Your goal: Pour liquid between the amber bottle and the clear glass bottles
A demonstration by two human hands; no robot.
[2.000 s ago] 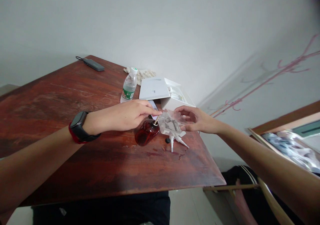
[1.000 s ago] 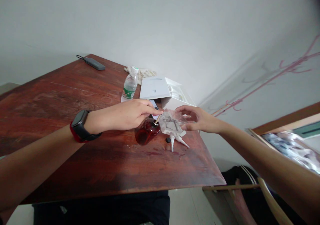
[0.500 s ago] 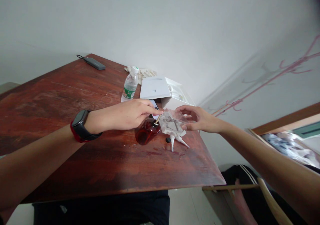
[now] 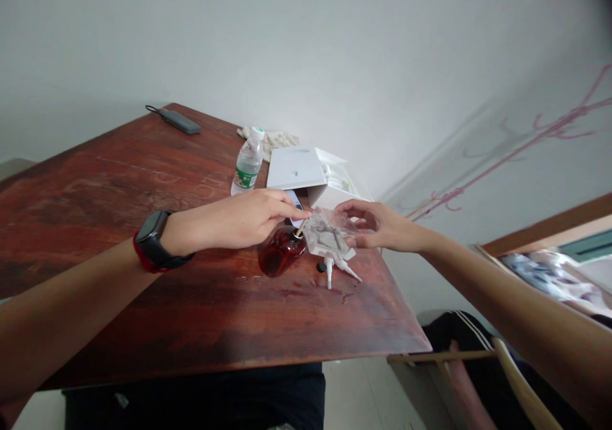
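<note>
My left hand (image 4: pixel 255 218), with a dark watch on the wrist, reaches over a bottle of dark red liquid (image 4: pixel 281 251). Its fingers are closed at the near edge of a clear plastic packet (image 4: pixel 329 229), the index finger stretched along it; the thumb is hidden. A short pale stick (image 4: pixel 301 229) stands in the bottle's neck, just below the fingertip. From the other side my right hand (image 4: pixel 373 225) grips the packet between thumb and fingers. White nozzle-like tips (image 4: pixel 329 273) lie below the packet, beside a small black cap (image 4: pixel 321 267).
Behind the hands stand a water bottle with a green label (image 4: pixel 246 169) and an opened white box (image 4: pixel 296 167). A phone (image 4: pixel 294 207) lies partly hidden, a crumpled cloth (image 4: pixel 277 142) behind. A grey power bank (image 4: pixel 179 121) sits far left. Wet marks (image 4: pixel 296 293) streak the wooden table.
Almost nothing differs. Both hands stay at the clear packet, which has shifted only very slightly.
</note>
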